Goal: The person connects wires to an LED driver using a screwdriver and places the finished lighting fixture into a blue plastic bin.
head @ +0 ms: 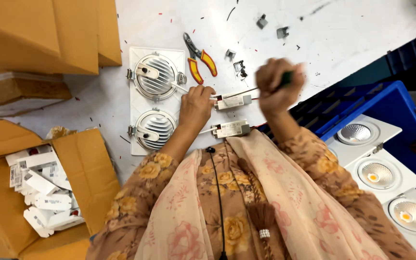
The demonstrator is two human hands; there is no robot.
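My left hand [196, 102] rests fingers down on the table [169, 29], pinning the end of the upper driver box [233, 101]; fingers curled narrow on it, not wrapped round. My right hand [276, 85] is fisted tight round a green-handled screwdriver [266, 87], shaft running toward the box just beside my left fingertips. Blurred, so I can't tell where the tip sits. Risk as I judge it: the tip slips off the small terminal and jabs my left fingers, or the light box skids since only one end is held. The thin wires toward the twin lamp fitting [154, 98] could tug loose. A second driver box [232, 128] lies below my left fingers; red-handled cutters [199, 58] lie above them.
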